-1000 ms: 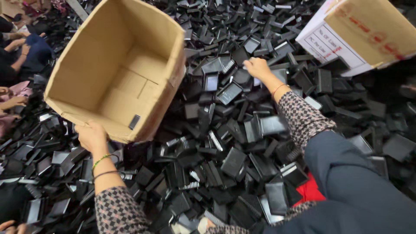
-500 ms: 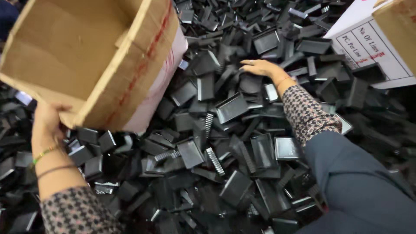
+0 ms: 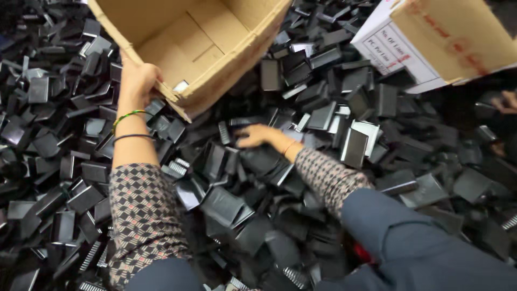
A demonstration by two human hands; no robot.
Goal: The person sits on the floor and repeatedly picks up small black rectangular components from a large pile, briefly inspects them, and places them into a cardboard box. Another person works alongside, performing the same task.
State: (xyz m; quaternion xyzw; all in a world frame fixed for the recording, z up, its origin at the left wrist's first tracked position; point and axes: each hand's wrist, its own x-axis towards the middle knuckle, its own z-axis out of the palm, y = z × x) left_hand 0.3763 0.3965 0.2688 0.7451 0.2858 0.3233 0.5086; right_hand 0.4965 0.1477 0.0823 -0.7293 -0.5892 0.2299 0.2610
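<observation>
Black plastic pieces [image 3: 226, 205], flat and small, are lying in a deep heap all around the person, nearest and farthest alike. Among them the right hand [image 3: 257, 136] is resting palm down on the heap with fingers stretched forward and loosely together, pinching nothing that I can see. Farther up, the left hand [image 3: 137, 81] is gripping the lower edge of the tilted brown cardboard box [image 3: 199, 37], fingers curled over it, while a second printed carton [image 3: 441, 43] is sitting at the far right.
</observation>
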